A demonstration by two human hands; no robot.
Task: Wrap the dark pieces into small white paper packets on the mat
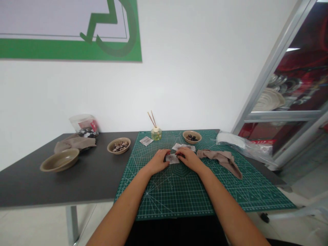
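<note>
A small grey-white sheet with faint dark marks (172, 159), paper or thin cloth, lies on the green cutting mat (164, 201). My left hand (159, 162) grips its left edge, the thumb near and the fingers curled at the far side. From the other side, my right hand (189, 158) has bent fingers on the sheet's right edge. Just beyond, a second similar sheet (183, 147) is partly covered by my right hand. A crumpled brown cloth (222, 158) lies to the right of that hand. The fingertips are small and slightly blurred.
Behind the hands are a bowl with dark pieces (192, 137), a reed diffuser (156, 133) and another sheet (146, 140). Leftward are a bowl of brown pieces (119, 146), a larger bowl (60, 160), a cloth (74, 142) and a clear jar (84, 124). Plastic packaging (243, 147) lies right.
</note>
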